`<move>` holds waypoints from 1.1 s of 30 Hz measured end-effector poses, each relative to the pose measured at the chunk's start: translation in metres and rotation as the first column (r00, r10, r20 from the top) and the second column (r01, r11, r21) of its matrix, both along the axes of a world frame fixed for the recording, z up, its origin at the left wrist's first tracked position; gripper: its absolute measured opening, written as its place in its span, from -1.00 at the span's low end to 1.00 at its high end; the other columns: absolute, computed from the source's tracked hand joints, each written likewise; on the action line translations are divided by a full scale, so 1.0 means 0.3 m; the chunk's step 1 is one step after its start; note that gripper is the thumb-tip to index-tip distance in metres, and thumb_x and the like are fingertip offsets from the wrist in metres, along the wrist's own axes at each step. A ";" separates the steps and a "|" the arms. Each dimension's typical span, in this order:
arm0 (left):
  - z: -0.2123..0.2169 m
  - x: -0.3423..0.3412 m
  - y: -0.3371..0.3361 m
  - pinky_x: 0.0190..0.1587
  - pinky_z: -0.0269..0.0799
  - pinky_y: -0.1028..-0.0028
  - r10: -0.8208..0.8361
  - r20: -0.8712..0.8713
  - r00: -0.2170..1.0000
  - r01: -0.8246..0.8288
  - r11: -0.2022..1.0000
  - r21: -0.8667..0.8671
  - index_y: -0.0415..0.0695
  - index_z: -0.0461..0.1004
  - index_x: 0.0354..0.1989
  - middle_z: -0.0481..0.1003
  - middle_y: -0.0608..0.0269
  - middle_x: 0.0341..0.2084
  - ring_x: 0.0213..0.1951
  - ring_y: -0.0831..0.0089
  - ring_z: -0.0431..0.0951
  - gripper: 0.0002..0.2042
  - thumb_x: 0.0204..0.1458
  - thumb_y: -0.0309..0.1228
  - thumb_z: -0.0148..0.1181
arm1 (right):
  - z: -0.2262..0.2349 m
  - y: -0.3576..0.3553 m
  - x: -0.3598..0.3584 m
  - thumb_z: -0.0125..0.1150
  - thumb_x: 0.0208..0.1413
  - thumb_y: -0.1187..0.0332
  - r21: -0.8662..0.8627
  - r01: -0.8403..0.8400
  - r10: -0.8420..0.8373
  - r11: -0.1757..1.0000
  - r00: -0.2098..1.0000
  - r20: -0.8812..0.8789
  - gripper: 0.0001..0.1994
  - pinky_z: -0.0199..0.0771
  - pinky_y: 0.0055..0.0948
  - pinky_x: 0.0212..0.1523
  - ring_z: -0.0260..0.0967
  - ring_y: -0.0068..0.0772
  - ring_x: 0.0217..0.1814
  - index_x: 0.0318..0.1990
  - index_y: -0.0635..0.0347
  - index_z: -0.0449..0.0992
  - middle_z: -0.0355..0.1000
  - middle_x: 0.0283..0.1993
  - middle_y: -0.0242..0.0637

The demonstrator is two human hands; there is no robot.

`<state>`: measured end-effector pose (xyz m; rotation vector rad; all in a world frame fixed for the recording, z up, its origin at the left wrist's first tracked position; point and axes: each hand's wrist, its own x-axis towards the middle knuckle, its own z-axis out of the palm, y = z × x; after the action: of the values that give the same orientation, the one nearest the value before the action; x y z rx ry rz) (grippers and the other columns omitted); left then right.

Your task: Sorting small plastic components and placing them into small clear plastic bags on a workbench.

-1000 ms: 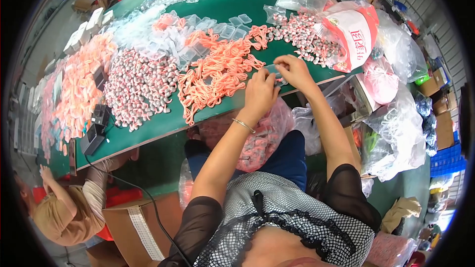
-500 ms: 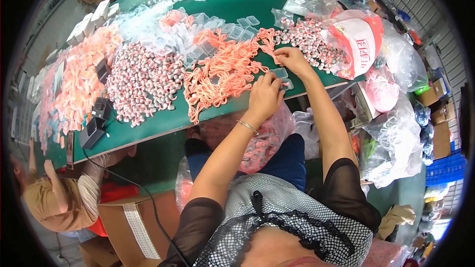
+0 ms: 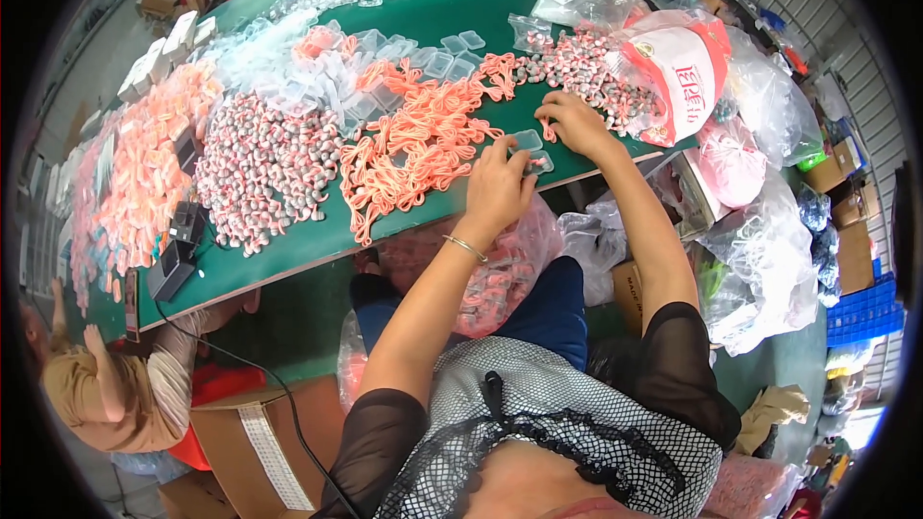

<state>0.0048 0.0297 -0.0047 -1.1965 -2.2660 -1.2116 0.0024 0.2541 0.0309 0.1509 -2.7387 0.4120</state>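
We see both hands at the near edge of the green table (image 3: pixel 288 255). Left hand (image 3: pixel 498 187) lies palm-down just right of the orange cord pile (image 3: pixel 423 139), fingers together and curled down onto a small clear plastic tray (image 3: pixel 528 140); we cannot tell if it actually pinches anything. Right hand (image 3: pixel 574 123) sits just beyond, fingertips bunched at the edge of the heap of small red-and-white pieces (image 3: pixel 586 72), one orange loop at its fingertips. A second clear tray (image 3: pixel 543 163) lies between the hands at the table edge. More clear trays (image 3: pixel 452 43) sit further back. An open red-and-white bag (image 3: pixel 687 72) lies right of the heap. Another person (image 3: pixel 111 389) sits lower left.
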 end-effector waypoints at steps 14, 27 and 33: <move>0.012 -0.018 -0.013 -0.03 0.40 0.20 -0.060 0.194 0.979 0.054 0.998 0.036 -0.14 0.24 0.19 0.48 0.07 -0.15 -0.06 0.09 0.45 -0.30 -0.20 -0.43 0.42 | 0.033 -0.122 0.151 0.29 -0.02 0.40 -0.190 -0.123 0.119 0.974 0.992 -0.034 -0.89 0.42 -0.23 -0.20 0.44 -0.13 -0.23 -0.33 0.18 0.54 0.48 -0.32 -0.20; -0.004 -0.023 -0.013 -0.01 0.41 0.20 -0.069 0.072 0.995 0.067 0.997 0.035 -0.18 0.46 -0.06 0.46 0.08 -0.11 -0.05 0.07 0.45 -0.56 -0.18 -0.40 0.39 | 0.007 -0.122 0.158 0.26 0.02 0.47 -0.232 -0.160 0.159 0.959 0.987 -0.021 -0.90 0.46 -0.27 -0.24 0.46 -0.11 -0.24 -0.29 0.21 0.58 0.46 -0.30 -0.19; -0.012 -0.026 -0.011 -0.03 0.41 0.21 -0.066 0.065 0.996 0.064 0.997 0.032 -0.18 0.48 -0.11 0.45 0.10 -0.15 -0.08 0.08 0.45 -0.59 -0.20 -0.40 0.39 | 0.017 -0.113 0.134 0.24 0.03 0.46 -0.221 -0.166 0.183 0.961 0.981 0.060 -0.93 0.45 -0.26 -0.25 0.46 -0.11 -0.24 -0.32 0.20 0.59 0.46 -0.34 -0.17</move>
<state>-0.0030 0.0262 -0.0083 -1.2455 -2.2641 -1.3226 0.0426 0.2200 0.0360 0.3267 -2.7446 0.7749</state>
